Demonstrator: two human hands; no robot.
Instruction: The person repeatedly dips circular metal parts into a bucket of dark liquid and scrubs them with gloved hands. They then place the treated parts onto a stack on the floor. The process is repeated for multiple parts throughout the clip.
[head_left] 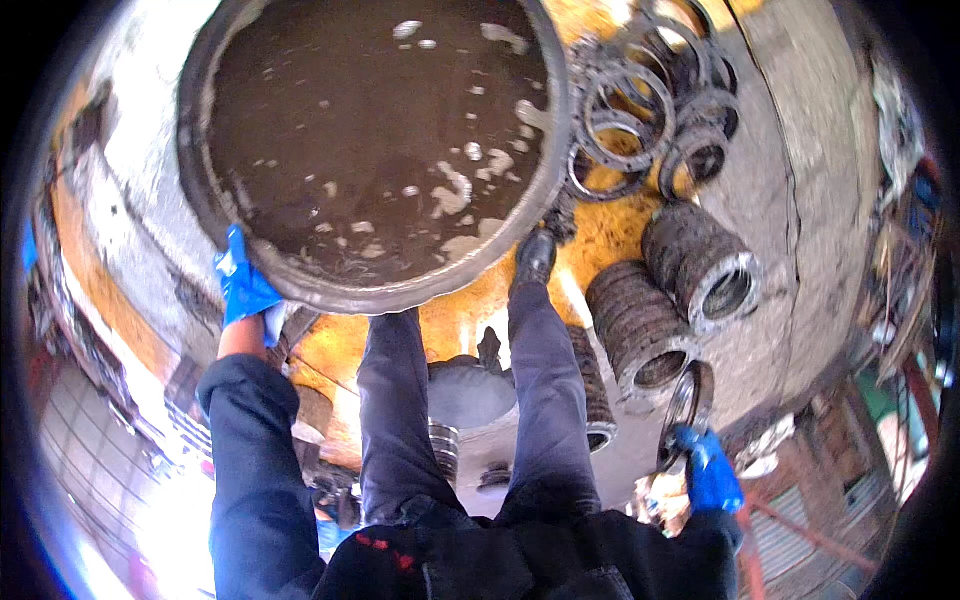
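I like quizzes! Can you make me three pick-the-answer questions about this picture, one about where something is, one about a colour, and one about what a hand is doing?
1. Where is the left hand?
A. On the rim of the big round tub
B. On a knee
C. Flat on the floor

2. What colour are the gloves?
A. Red
B. Blue
C. White

3. What is the right hand doing?
A. Hanging empty
B. Pressing on the wall
C. Holding a thin metal ring

Answers:
1. A, the gloved fingers curl over the tub's lower left edge, and dark, foamy liquid fills the tub.
2. B, both hands wear bright blue gloves.
3. C, the fingers are closed on the ring's bottom edge, near the stacks of ridged rings lying on the floor.
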